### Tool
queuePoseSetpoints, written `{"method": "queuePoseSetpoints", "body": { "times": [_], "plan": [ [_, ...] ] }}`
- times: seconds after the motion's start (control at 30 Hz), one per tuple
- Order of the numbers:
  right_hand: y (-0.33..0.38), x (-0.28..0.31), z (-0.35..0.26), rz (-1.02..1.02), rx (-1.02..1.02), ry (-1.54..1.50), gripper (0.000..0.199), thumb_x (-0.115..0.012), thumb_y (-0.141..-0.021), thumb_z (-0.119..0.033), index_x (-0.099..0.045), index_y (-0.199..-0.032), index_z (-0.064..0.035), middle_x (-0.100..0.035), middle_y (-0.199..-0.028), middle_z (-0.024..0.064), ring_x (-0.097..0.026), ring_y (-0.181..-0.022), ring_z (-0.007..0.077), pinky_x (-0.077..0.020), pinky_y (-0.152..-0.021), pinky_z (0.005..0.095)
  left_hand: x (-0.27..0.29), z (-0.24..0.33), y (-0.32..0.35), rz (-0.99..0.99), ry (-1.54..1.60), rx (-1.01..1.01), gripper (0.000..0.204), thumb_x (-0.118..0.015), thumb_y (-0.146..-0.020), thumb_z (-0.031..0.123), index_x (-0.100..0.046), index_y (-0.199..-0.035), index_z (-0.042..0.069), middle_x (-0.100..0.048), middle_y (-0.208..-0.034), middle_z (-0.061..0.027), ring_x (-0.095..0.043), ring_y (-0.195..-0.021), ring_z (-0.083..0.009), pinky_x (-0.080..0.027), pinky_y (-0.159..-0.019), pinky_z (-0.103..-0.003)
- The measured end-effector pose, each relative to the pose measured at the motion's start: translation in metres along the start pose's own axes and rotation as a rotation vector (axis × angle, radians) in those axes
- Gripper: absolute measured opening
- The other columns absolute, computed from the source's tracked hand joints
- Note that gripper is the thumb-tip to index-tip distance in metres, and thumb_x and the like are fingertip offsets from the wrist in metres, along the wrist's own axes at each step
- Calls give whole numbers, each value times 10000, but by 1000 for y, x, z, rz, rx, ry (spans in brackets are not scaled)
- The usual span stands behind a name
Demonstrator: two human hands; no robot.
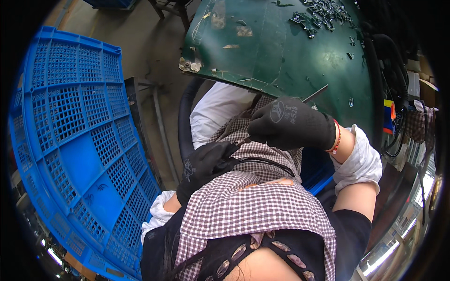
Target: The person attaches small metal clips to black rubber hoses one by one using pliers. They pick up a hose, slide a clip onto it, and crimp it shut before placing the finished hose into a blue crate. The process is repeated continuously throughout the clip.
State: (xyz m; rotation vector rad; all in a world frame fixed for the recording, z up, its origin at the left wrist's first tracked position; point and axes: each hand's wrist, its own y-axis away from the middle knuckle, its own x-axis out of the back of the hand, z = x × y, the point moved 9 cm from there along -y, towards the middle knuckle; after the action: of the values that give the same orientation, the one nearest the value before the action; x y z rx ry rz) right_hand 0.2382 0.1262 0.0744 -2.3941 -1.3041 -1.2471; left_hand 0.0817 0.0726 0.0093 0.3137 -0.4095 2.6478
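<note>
My right hand (294,124), in a black glove, is closed in a fist above my lap. A thin, pointed metal blade (315,93) sticks out of that fist toward the green table; its other end is hidden in the fingers. Lower and to the left, my left hand (206,166) in a matching glove has its fingers curled together in front of my checked apron (262,203). Whatever lies in the left fingers is dark and hard to separate from the glove. A thin black cord (269,161) runs over the apron beside that hand.
A green table (262,56) with a worn edge stands ahead, with a pile of small metal clips (323,16) at its far right. Tall blue plastic crates (79,150) fill my left side. Black cables (398,122) hang on the right.
</note>
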Motion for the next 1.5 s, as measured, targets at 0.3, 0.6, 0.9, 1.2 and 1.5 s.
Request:
{"method": "queuePoseSetpoints", "body": {
  "times": [0.3, 0.6, 0.9, 1.2, 1.5],
  "plan": [
    [-10, -7, -18, -12, 65, 9, 81, -668, -754, -139, -655, -830, -115, -626, -782, 83, -642, -721, 297, -500, -623, 407, -11, -22, 8, -245, 178, 388, 486, -783, -758, 108, -611, -1199, -2, -670, -1039, -200, -688, -892, -316, -550, -786, -398],
    [59, 61, 27, 377, -204, -71, 352, -758, -776, -375, -703, -949, -74, -670, -951, 136, -664, -857, 320, -531, -729, 397, 149, -17, 2, 458, -354, 57, 633, -730, -845, 396, -560, -1240, -69, -680, -1008, -151, -673, -849, -250, -545, -719, -326],
    [72, 47, -30, 1127, 77, 492, 516, -709, -770, -324, -588, -1266, -249, -490, -1391, 127, -614, -691, 219, -512, -501, 329, 183, 113, -67, 147, -175, -479, 320, -594, -871, 45, -588, -1164, -84, -643, -1078, -164, -638, -905, -252, -553, -773, -344],
    [200, 16, -64, 1229, -404, 641, 129, -585, -827, -179, -573, -910, -81, -548, -679, 56, -653, -689, 250, -506, -509, 377, 2, 205, -177, -984, 1227, -459, 419, -426, -1004, 338, -506, -1194, -27, -629, -1031, -162, -607, -754, -295, -543, -669, -407],
    [490, -194, -224, 1573, -2132, 765, 372, -687, -858, -311, -632, -1146, -81, -692, -984, 135, -683, -859, 316, -539, -723, 407, -176, 167, -160, -930, 686, 1, 478, -547, -977, 290, -502, -1318, -42, -631, -1167, -185, -622, -933, -269, -493, -810, -369]
  ]
}}
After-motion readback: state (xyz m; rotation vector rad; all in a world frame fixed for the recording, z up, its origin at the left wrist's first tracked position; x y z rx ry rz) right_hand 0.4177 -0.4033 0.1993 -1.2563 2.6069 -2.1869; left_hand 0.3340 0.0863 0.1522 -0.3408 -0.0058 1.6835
